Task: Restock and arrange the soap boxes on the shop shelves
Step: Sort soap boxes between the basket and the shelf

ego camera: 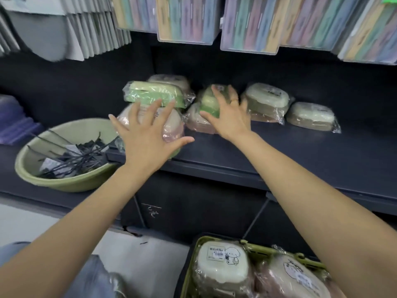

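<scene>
While both arms reach forward to the dark shelf (279, 155), the head camera shows the left hand (148, 134) at about 10 o'clock of centre with its fingers spread wide and straight, the palm over the pink soap box (171, 127) at the shelf's front edge; whether the palm actually presses on the wrapper cannot be told. On top of that pink box, toward 11 o'clock, lies a green soap box (154, 93) in clear film, tilted, with a beige box (169, 79) behind it. The right hand (227, 117), just past 12 o'clock, has its fingers extended and laid over a second green soap box (209, 102), which leans on another pink box (197, 123); a ring (234, 101) sits on one finger. Further toward 2 o'clock stand a cream-lidded box (266, 100) and, just beside it, a smaller-looking cream and olive box (311, 116), both wrapped. At 9 o'clock a pale green basin (64, 183) holds black cable ties (79, 155). At 5 o'clock a green basket (214, 240) holds more wrapped soap boxes, one white with a cartoon label (223, 265), one pinkish (290, 278). Along 12 o'clock hang pastel file folders (247, 22), with grey ones (92, 33) toward 10 o'clock
</scene>
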